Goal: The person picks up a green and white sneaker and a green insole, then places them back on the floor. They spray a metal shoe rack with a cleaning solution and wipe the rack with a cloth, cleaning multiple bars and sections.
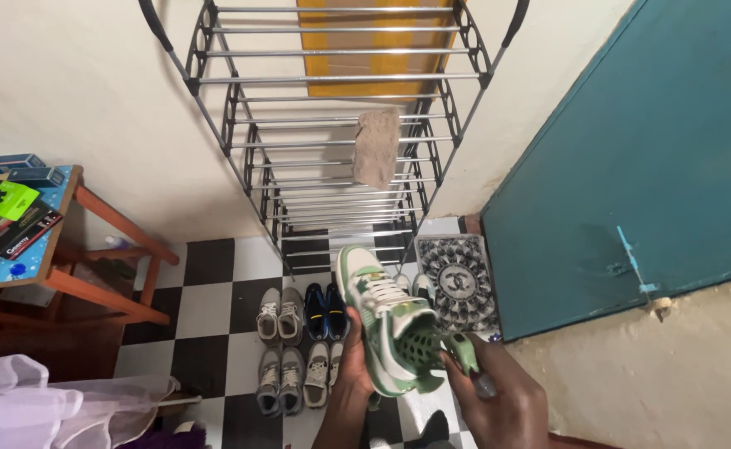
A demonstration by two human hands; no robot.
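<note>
- Your left hand (354,364) grips a green-and-white sneaker (385,323) from its side, fingers wrapped under it.
- Your right hand (498,397) pinches its heel tab.
- The sneaker hangs over grey and blue shoes (301,342) before a metal shoe rack (336,125).

Both forearms come up from below the green-and-white sneaker (386,328) and are bare, with no sleeve, cuff, watch or bracelet showing on either. The left hand (353,366), beside the sneaker's sole, wears no glove or ring that can be seen. The right hand (498,399), just behind the sneaker's heel, is also ungloved, and its nails look long and pale-tinted.
</note>
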